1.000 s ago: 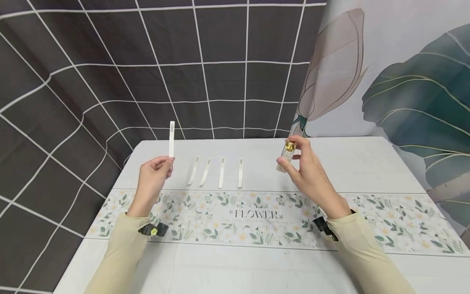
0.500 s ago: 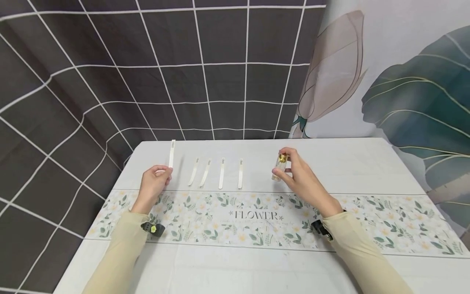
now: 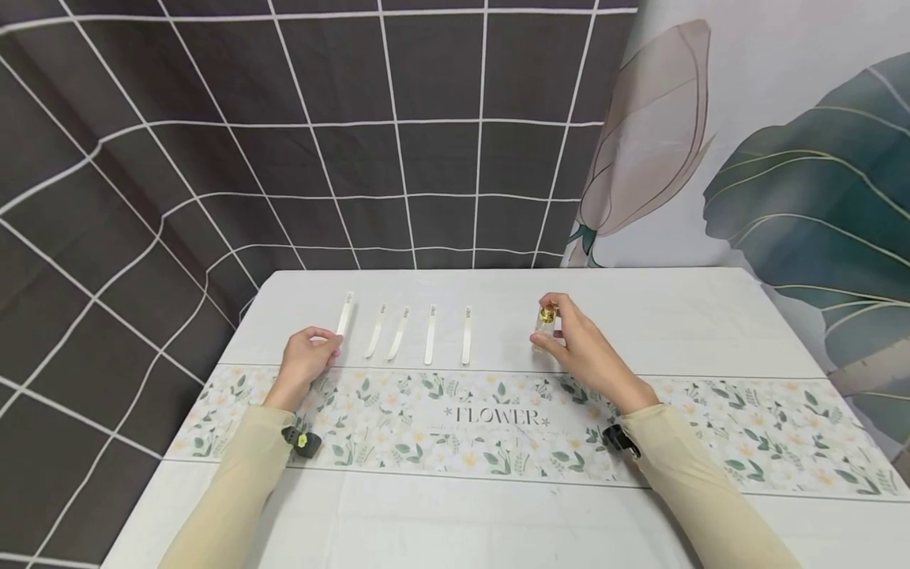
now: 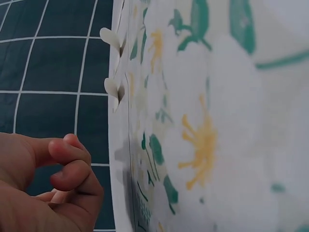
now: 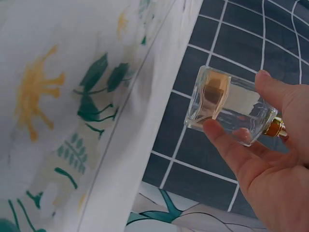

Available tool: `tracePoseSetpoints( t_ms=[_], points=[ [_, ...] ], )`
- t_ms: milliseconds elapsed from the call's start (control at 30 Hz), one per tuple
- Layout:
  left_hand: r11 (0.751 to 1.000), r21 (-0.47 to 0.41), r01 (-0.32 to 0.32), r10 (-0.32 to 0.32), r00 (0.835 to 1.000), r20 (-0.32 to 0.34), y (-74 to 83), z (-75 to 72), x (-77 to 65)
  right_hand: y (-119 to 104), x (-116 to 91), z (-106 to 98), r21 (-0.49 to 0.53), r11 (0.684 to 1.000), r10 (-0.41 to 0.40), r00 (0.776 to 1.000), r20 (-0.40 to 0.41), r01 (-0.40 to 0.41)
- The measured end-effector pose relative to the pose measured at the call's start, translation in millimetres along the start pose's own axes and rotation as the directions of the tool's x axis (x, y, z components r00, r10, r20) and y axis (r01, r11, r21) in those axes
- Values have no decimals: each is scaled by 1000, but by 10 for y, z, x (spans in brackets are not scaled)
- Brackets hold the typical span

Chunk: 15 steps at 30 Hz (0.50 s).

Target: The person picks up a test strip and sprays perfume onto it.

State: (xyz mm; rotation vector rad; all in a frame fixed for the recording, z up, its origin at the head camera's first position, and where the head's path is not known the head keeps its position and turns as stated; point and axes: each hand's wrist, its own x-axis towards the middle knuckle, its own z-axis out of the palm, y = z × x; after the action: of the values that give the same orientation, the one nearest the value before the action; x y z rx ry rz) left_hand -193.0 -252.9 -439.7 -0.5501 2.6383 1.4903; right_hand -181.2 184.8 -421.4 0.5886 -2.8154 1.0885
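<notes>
At the back and left of the room I see a dark cloth wall [image 3: 437,162] with white grid lines. Beside it, on the right, hangs a pale curtain [image 3: 775,71], printed with a pinkish bud [image 3: 647,134] and a large teal leaf [image 3: 817,197]. In front stands the table [image 3: 441,518], covered in white, and across it runs a flowered band [image 3: 398,427] with the word FLOWER. Over it reach two cream sleeves [image 3: 227,482]. On the right side, the right hand [image 3: 588,352] grips with thumb and fingers a glass bottle [image 5: 236,104] with a gold top [image 3: 547,314]; from the right wrist I see its base apart from the table. The left hand [image 3: 306,359], with fingers curled, pinches the lower end of a white strip [image 3: 344,314], tilted slightly. To its right, four similar strips [image 3: 430,335] lie side by side on the white cover.
</notes>
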Motion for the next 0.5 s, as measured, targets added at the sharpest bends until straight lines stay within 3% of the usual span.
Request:
tracePoseSetpoints(
  t_ms=[500],
  points=[
    [994, 106, 29, -36, 998, 61, -40, 71, 38, 121, 40, 77, 3, 1000, 11, 999, 35, -11]
  ],
)
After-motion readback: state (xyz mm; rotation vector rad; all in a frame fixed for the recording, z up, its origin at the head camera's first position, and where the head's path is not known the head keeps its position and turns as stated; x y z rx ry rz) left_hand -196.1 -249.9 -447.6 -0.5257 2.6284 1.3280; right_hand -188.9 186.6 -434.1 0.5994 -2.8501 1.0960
